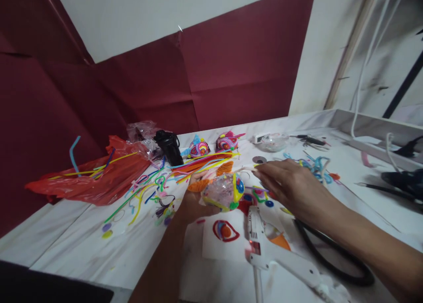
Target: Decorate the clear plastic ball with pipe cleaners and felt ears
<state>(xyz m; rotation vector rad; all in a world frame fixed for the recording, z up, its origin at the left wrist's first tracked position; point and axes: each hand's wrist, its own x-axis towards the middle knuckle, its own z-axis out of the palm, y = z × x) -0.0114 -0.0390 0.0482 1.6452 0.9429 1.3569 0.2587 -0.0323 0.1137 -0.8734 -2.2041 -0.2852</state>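
Observation:
My left hand (188, 208) is wrapped around a clear plastic fish craft (220, 192) trimmed with pipe cleaners. It has orange fuzzy fins, a yellow edge, a blue eye and a green mouth. To its right, my right hand (294, 188) is closed, fingertips together on a thin pale strip (247, 169) just above the fish; its exact kind is unclear. A white glue gun (257, 237) with a small red light lies below the hands. Beside it, a paper (211, 245) bears an eye shape (226, 230) outlined in red with an orange centre.
Two finished-looking colourful fish (198, 147) stand against the back wall near a black container (169, 147). Pipe cleaners (201, 164) and a red plastic bag (99, 179) spread leftward. Rearward right are a clear plastic piece (274, 142) and scissors (312, 140). A black cable (333, 254) curves under my right forearm.

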